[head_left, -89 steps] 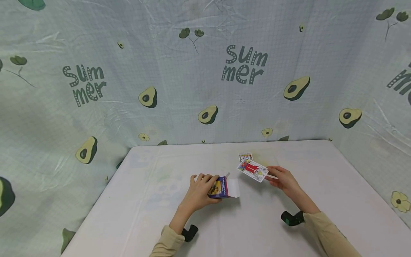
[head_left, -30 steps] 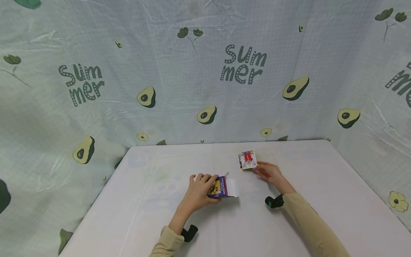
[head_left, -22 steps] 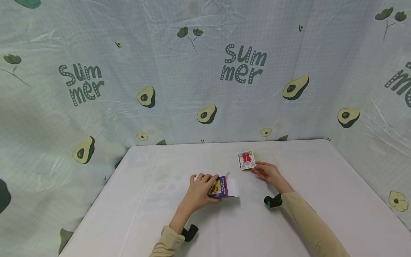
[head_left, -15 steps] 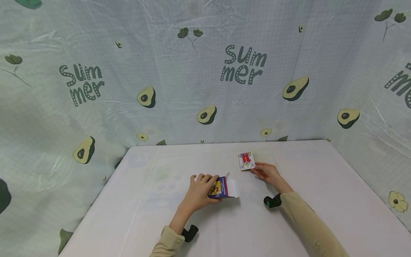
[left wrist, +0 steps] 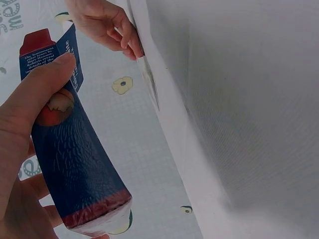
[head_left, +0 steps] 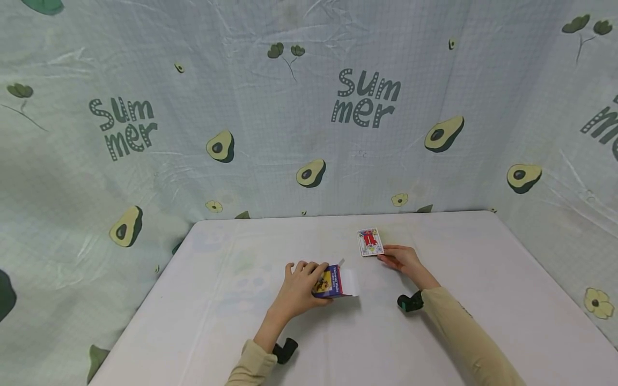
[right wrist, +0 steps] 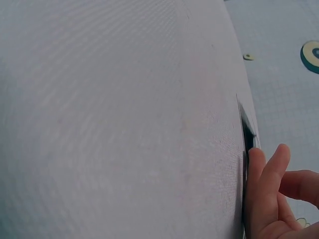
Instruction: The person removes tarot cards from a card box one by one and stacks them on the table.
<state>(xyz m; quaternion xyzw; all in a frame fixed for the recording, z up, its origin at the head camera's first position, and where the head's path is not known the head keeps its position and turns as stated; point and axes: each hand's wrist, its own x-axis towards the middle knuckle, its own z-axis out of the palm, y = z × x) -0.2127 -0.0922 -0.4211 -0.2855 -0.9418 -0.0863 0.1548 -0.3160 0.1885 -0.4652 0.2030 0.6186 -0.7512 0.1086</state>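
Note:
My left hand (head_left: 300,288) grips a blue tarot card box (head_left: 329,281) with a yellow picture, its white flap open toward the right. In the left wrist view the thumb lies across the side of the box (left wrist: 79,154), and the fingers wrap underneath. Farther back, my right hand (head_left: 404,262) pinches the near right corner of a tarot card (head_left: 370,242) with a red figure on it. This card lies over another, which it almost wholly hides. Seen from the right wrist, the fingertips are right at the edge of the card (right wrist: 246,119), low over the tabletop.
A white cloth covers the table (head_left: 232,321), whose back edge runs close behind the cards. Behind it hangs a pale curtain (head_left: 270,118) printed with avocados and lettering. Black wrist cameras (head_left: 410,302) hang under both forearms.
My right hand has carried the red-figure card back and left onto the other card, turned it upright and lined it up. The left hand and box have stayed in place.

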